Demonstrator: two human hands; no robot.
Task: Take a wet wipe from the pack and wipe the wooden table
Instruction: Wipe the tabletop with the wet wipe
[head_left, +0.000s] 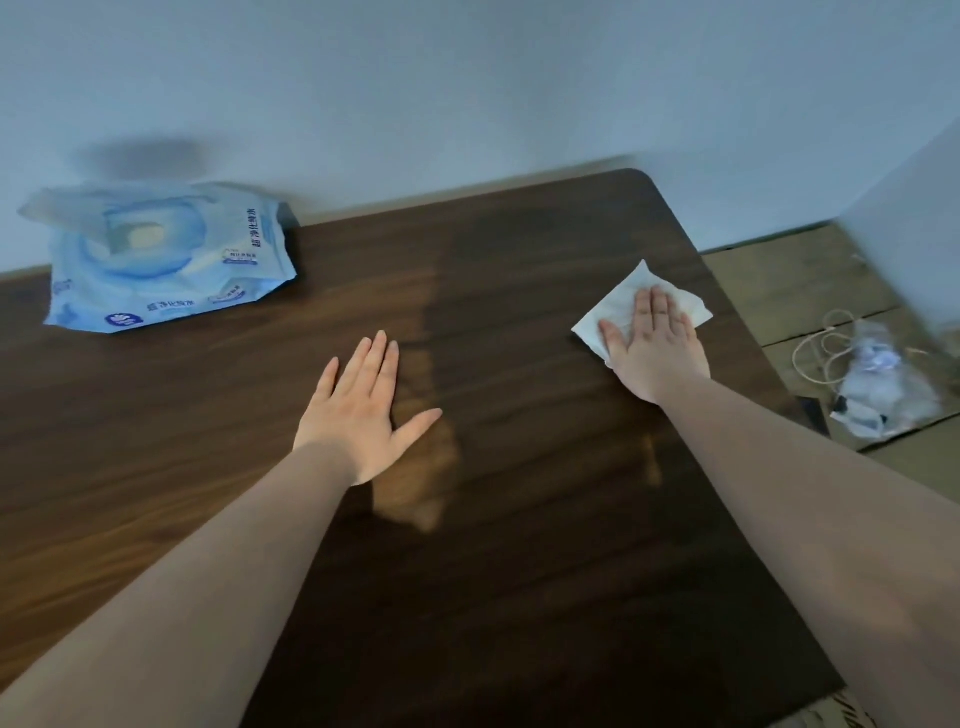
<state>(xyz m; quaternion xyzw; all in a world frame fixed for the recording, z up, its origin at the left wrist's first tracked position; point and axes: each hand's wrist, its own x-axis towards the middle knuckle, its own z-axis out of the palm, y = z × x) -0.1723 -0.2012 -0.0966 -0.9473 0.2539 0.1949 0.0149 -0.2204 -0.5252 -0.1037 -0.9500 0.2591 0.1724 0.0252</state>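
Note:
A dark wooden table (519, 519) fills the view. On its far left lies a blue wet wipe pack (166, 260) with its flap lifted. My right hand (654, 348) presses flat on a white wet wipe (613, 304) near the table's far right edge. My left hand (363, 405) rests flat on the table's middle, fingers spread, holding nothing. A darker damp-looking patch covers the right part of the tabletop.
A pale wall runs behind the table. To the right, below the table's edge, the floor holds a crumpled clear plastic bag (883, 389) and a thin looped cord (826, 353). The table's rounded far right corner (644, 179) is close to the wipe.

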